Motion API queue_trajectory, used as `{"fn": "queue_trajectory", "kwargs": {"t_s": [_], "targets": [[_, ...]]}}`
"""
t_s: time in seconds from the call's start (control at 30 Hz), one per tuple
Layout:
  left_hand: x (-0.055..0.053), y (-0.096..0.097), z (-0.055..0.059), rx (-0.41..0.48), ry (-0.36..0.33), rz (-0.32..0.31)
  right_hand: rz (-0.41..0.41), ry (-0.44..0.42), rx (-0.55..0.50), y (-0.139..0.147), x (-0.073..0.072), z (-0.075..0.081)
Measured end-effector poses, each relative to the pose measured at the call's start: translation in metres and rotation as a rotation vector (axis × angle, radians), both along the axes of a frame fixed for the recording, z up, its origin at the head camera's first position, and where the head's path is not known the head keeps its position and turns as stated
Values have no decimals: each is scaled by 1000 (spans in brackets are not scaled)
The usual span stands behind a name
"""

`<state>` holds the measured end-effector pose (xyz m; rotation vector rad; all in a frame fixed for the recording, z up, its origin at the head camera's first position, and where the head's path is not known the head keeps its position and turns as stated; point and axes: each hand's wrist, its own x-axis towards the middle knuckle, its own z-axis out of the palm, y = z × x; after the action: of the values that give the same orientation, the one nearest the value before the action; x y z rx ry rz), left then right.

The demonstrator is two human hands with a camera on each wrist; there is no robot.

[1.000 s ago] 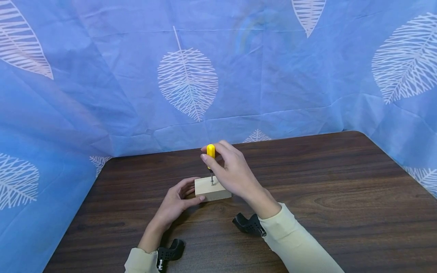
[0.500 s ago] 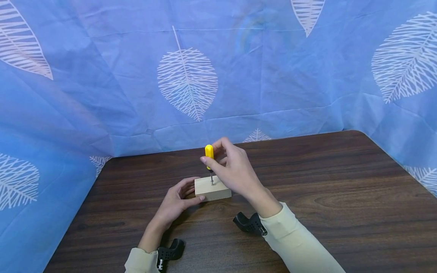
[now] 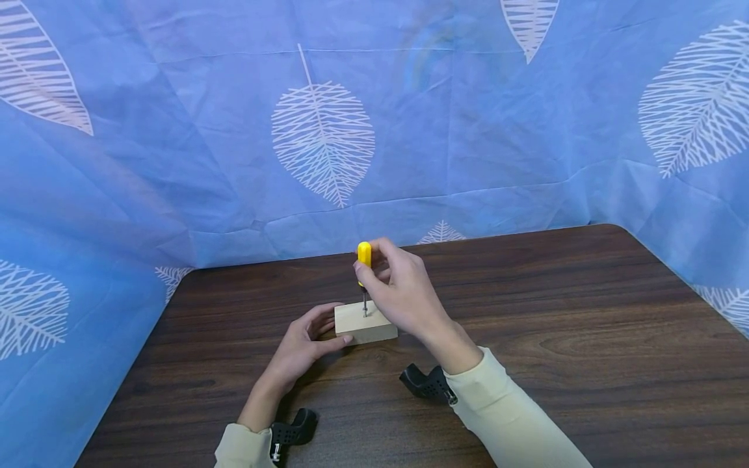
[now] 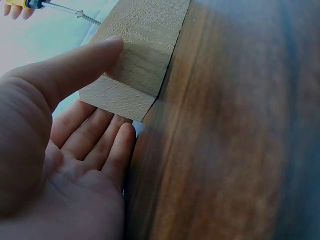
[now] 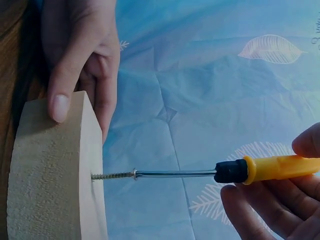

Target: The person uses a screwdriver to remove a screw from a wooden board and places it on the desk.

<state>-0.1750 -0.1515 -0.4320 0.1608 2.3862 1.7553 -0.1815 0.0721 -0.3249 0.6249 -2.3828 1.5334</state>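
Observation:
A pale wooden block (image 3: 365,334) lies on the dark table. My left hand (image 3: 301,344) grips its left end, thumb on the near side and fingers behind. A screw (image 5: 112,176) stands upright in the block's top face, with much of its threaded shank showing. The tip of a screwdriver (image 5: 175,173) meets the screw's head. Its yellow handle (image 3: 364,255) is held between the thumb and fingers of my right hand (image 3: 406,292), above the block. In the left wrist view the block's end (image 4: 117,97) sits between thumb and fingers.
The dark wood-grain table (image 3: 556,325) extends around the block. A blue cloth (image 3: 205,130) with white leaf prints hangs behind and at the sides. Black wrist mounts (image 3: 424,382) sit at both cream sleeves (image 3: 515,416).
My right fingers have shifted around the yellow handle, coming off it partly and closing on it again. The handle leans slightly further right. The left hand and the block have stayed in place.

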Motion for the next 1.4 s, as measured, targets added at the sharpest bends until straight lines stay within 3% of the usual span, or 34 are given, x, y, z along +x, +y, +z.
{"fn": "queue_trajectory", "kwargs": {"t_s": [0.2,0.5,0.97,1.4], "targets": [[0,1,0,-2,0,4,-8,0,12,0,0,-2],[1,1,1,5,-1,10,45,-28,0,-1,-1,-3],[0,0,0,-5,12,-4,11,11,56,1,-2,-3],[2,1,1,-7,11,-2,23,-37,-57,3,0,-2]]}}
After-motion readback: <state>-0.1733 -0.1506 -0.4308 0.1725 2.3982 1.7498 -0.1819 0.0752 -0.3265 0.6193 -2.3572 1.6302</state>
